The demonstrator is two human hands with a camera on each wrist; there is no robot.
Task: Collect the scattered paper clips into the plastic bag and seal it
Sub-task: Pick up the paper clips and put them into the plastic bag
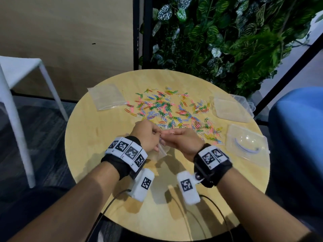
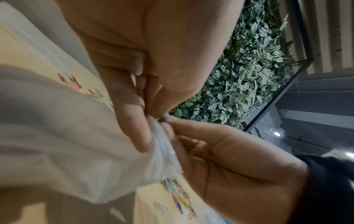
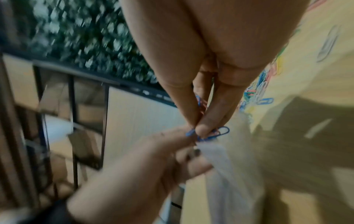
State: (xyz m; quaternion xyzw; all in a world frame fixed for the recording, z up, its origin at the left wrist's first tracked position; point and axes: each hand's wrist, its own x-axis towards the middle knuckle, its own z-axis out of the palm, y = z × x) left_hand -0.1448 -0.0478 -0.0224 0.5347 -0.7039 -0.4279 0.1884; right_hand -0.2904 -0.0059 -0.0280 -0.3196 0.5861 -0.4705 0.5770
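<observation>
Many coloured paper clips (image 1: 174, 110) lie scattered across the far half of a round wooden table (image 1: 97, 137). My left hand (image 1: 148, 135) pinches the top edge of a small clear plastic bag (image 1: 162, 151) that hangs below it over the table's middle. In the left wrist view the plastic bag (image 2: 76, 151) fills the lower left. My right hand (image 1: 181, 138) meets the left one at the bag's mouth. Seen from the right wrist, my right hand's fingertips (image 3: 203, 128) pinch a few blue paper clips (image 3: 216, 134) just above the bag (image 3: 229, 174).
Another flat clear bag (image 1: 106, 98) lies at the table's far left, and more clear bags (image 1: 229, 109) and a clear plastic box (image 1: 244, 102) at the right. A clear lid (image 1: 246, 142) sits near the right edge. A white stool (image 1: 21, 84) stands left; a plant wall (image 1: 227, 41) stands behind.
</observation>
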